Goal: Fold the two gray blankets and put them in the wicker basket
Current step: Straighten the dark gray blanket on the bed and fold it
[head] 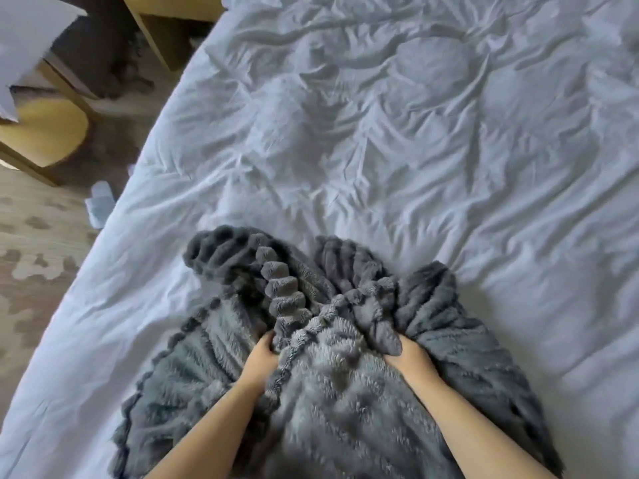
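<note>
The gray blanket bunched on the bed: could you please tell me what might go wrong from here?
1. The gray blanket lies crumpled, and the left hand and right hand grip bunched folds near its middle, not its corners, so lifting now may give a lopsided fold.
2. Its plush ribbed pile looks thick, so a loose fold could spring open on the wrinkled white duvet.

no readable txt, labels or nos. anywhere (frame's a bit blurry too).
</note>
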A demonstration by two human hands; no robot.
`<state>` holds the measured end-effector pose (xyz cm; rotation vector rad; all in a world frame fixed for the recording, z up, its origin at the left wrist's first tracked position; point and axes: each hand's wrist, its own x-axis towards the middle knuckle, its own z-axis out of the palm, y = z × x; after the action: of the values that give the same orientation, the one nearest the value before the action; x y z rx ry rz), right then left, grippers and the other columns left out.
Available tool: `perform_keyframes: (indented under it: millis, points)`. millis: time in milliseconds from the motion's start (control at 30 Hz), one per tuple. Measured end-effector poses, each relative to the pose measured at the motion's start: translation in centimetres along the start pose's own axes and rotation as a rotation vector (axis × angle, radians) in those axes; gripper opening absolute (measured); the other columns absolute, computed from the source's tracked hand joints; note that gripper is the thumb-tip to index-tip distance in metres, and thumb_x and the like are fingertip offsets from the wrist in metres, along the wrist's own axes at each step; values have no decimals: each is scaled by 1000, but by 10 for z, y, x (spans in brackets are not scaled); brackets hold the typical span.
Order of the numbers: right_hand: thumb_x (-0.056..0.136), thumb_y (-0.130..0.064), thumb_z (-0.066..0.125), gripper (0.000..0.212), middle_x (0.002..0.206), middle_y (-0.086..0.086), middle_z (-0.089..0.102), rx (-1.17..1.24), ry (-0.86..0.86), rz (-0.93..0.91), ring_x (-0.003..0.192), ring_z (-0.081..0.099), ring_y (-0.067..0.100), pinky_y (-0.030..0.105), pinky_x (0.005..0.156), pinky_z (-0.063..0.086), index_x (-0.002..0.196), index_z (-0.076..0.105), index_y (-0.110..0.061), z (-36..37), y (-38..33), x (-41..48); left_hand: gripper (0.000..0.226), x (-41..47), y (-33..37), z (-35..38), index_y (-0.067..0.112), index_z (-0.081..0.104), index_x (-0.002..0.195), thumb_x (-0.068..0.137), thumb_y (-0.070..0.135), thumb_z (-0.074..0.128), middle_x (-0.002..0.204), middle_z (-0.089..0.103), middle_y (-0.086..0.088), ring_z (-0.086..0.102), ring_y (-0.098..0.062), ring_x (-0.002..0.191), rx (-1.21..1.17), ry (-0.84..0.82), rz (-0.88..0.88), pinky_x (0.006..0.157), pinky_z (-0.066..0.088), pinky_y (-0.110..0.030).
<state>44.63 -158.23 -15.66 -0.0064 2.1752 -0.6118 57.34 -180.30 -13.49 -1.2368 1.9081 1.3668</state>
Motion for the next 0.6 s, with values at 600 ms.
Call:
perform_keyframes:
  millis: [600]
  points:
    - [77, -15, 70, 22, 89, -8, 76, 428, 8, -397, 82, 71, 9, 19, 66, 51, 96, 74, -26, -112, -62, -171, 37, -160, 67, -100, 24, 76, 84, 79, -8, 60, 81, 74, 0, 69, -12, 69, -547, -15, 485, 58, 53, -22]
